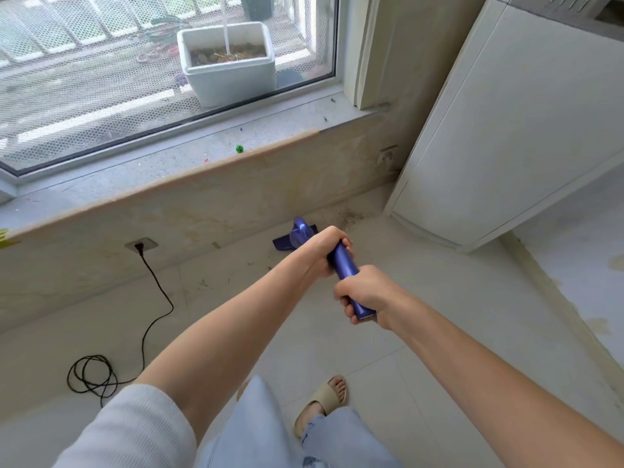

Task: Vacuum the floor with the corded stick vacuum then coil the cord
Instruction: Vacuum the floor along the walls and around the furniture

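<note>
**Both hands on the vacuum handle, head near the wall**

The purple stick vacuum (344, 271) runs away from the person toward the wall under the window. Its floor head (295, 239) sits on the pale tile floor (439, 332), close to the base of the wall and just left of a patch of dust and debris in the corner by the white cabinet (506, 130).

The 2 hands are stacked on the handle. The left hand (326, 251) is farther along, fingers wrapped tight around the tube, hiding most of the vacuum body beyond it. The right hand (366, 295) grips the near end, fingers curled under, with the handle's tip showing just below the palm. A short stretch of purple tube shows between them.

The black cord (158, 292) is plugged into a wall socket (141, 245) at the left, trails down across the floor and ends in loose loops (91, 376), well apart from the vacuum head.
</note>
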Demonstrator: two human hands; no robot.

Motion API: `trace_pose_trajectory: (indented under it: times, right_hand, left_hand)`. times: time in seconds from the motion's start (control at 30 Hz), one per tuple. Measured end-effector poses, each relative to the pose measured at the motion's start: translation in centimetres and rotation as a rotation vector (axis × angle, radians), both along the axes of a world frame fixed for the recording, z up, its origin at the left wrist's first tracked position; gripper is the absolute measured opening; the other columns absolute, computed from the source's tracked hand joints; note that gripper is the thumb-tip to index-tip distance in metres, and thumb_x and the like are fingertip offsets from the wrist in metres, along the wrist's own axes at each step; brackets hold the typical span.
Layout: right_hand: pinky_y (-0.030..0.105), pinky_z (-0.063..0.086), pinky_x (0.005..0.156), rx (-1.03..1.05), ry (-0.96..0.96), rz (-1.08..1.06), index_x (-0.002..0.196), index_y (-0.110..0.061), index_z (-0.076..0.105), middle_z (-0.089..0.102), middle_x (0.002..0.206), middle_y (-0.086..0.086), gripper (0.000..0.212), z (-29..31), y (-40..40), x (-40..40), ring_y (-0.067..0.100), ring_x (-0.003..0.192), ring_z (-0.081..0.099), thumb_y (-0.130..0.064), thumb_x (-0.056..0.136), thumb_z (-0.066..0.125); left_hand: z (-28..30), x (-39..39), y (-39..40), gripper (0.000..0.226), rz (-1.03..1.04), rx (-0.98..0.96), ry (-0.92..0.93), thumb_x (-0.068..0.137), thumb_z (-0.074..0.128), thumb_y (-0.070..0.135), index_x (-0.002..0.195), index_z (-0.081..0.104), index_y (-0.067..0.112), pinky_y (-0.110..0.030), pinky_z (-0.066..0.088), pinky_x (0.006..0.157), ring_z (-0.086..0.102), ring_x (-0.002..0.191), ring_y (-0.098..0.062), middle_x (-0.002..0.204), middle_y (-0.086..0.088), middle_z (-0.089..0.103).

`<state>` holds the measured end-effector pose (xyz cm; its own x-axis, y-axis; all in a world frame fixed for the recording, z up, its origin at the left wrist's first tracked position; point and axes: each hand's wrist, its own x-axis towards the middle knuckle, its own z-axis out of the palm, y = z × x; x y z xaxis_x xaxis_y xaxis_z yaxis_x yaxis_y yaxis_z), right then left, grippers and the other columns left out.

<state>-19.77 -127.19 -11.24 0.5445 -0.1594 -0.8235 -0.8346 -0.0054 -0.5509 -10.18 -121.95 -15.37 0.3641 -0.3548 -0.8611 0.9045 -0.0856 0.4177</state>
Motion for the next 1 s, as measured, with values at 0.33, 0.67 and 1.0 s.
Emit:
trace_pose_trajectory:
  times: [0.33,0.67,1.0]
  right_hand:
    - [0.017,0.037,0.037,-0.067,0.021,0.122,0.077,-0.007,0.048,0.047,0.055,0.006,0.014,-0.4,-2.4,2.9,0.014,0.039,0.043,0.005,0.083,0.048]
    - [0.019,0.037,0.036,-0.045,0.034,0.054,0.073,-0.005,0.048,0.047,0.056,0.008,0.015,1.8,-5.1,8.8,0.015,0.042,0.042,0.005,0.083,0.046]
    - [0.015,0.038,0.035,0.033,0.018,0.044,0.075,-0.005,0.049,0.046,0.058,0.006,0.015,2.6,-6.1,11.7,0.013,0.042,0.042,0.006,0.084,0.045]
  left_hand:
    - [-1.5,2.9,-2.1,0.029,0.053,0.059,-0.020,0.086,0.035,0.001,0.061,0.035,0.015,-0.014,0.034,0.040,0.038,0.031,-0.009,0.038,0.005,0.038]
    - [-0.2,8.9,-5.4,0.032,0.029,0.072,0.018,0.086,0.035,0.001,0.057,0.034,0.015,-0.013,0.032,0.039,0.036,0.029,-0.008,0.037,0.005,0.036]
    - [0.9,11.6,-6.0,0.030,0.048,0.071,0.034,0.089,0.037,0.001,0.062,0.035,0.015,-0.014,0.032,0.043,0.036,0.027,-0.007,0.035,0.005,0.036]
